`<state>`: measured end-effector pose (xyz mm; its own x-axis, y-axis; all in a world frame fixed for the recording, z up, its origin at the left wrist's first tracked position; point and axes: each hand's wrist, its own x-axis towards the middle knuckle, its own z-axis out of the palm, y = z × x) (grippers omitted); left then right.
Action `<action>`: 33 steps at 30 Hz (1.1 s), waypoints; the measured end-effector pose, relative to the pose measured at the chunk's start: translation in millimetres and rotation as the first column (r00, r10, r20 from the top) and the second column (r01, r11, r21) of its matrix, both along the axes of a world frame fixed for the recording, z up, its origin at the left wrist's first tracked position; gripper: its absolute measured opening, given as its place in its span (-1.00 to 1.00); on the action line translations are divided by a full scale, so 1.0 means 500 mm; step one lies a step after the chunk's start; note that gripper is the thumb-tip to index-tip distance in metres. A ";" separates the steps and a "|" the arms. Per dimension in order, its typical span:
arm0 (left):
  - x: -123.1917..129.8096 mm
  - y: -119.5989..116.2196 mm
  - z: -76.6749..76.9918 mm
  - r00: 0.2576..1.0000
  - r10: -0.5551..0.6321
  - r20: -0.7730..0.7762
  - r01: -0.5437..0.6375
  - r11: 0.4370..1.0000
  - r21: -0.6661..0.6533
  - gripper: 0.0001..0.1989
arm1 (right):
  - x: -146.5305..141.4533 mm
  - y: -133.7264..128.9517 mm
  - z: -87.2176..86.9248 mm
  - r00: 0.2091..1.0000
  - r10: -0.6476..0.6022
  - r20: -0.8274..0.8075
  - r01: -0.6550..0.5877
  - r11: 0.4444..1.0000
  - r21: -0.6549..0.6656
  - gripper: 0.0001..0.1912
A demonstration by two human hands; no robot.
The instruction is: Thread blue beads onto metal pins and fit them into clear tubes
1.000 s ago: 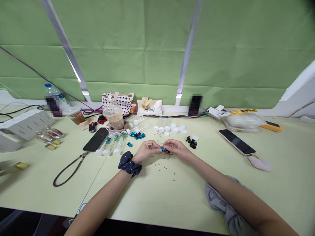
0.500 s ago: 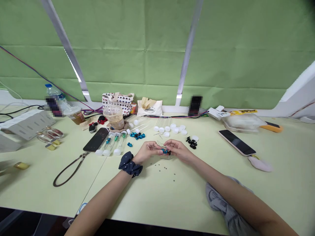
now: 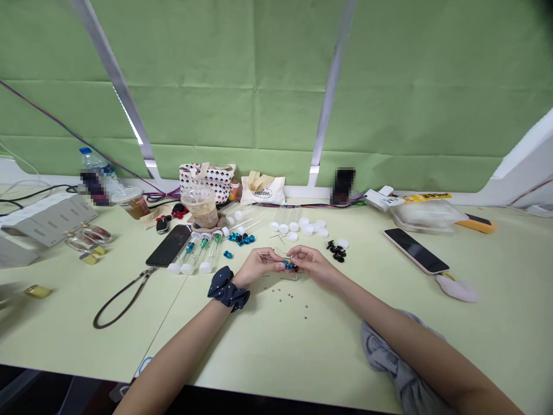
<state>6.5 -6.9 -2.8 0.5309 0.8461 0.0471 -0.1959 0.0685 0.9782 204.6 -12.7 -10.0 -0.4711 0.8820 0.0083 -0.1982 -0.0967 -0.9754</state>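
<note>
My left hand [image 3: 259, 266], with a dark dotted scrunchie [image 3: 228, 290] at its wrist, is closed on a small blue-and-black piece [image 3: 289, 266] and thin metal rods. From the other side, the fingers of my right hand [image 3: 314, 266] pinch at the same piece; their tips partly hide it. Just below the hands, more thin metal rods and several tiny dark discs [image 3: 290, 295] lie on the table. Blue and black pieces [image 3: 241, 238] form a pile beyond my left hand. Black pieces [image 3: 337, 251] with stems lie beyond my right hand, beside white caps [image 3: 307, 229].
Clear tubes with white caps [image 3: 187, 268] lie left of my hands, near a black phone [image 3: 169, 246] with a strap. An iced drink cup [image 3: 203, 208] stands behind them. Another phone [image 3: 417, 251] and a clear plastic box [image 3: 425, 215] are at the right.
My hands stay almost in place, with only a slight shift of the fingers around the blue-and-black piece. Everything else on the table looks the same.
</note>
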 end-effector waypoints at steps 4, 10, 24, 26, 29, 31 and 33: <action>-0.001 0.001 -0.003 1.000 0.002 0.003 -0.002 1.000 -0.013 -0.69 | 0.000 0.001 0.001 1.000 -0.017 -0.001 0.017 1.000 -0.010 -0.71; 0.000 0.000 0.000 1.000 -0.020 0.024 0.021 1.000 -0.012 -0.70 | 0.001 0.001 -0.002 1.000 -0.004 -0.001 0.004 1.000 -0.011 -0.72; 0.001 -0.002 0.003 0.999 -0.030 0.026 0.030 1.000 -0.003 -0.72 | 0.002 0.001 -0.004 1.000 0.016 -0.009 -0.016 1.000 0.001 -0.68; 0.002 -0.004 0.005 0.999 -0.027 0.019 0.027 1.000 -0.006 -0.70 | 0.002 0.001 -0.004 1.000 0.014 -0.012 -0.014 1.000 -0.008 -0.68; 0.002 -0.005 0.009 1.000 -0.010 0.006 0.010 1.000 0.000 -0.69 | 0.000 -0.001 0.000 1.000 0.005 -0.014 -0.005 1.000 -0.010 -0.67; 0.003 -0.005 0.009 1.000 -0.007 0.006 0.007 1.000 0.006 -0.68 | 0.000 -0.002 0.003 1.000 0.007 -0.012 -0.007 1.000 -0.003 -0.66; 0.003 -0.005 0.009 1.000 -0.010 0.008 0.010 1.000 0.003 -0.67 | -0.001 -0.003 0.005 1.000 0.003 -0.013 -0.003 1.000 -0.006 -0.67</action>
<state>7.9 -9.2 1.7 0.5389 0.8407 0.0535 -0.2026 0.0678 0.9769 204.1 -14.3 -7.3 -0.4734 0.8808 0.0089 -0.2102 -0.1031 -0.9722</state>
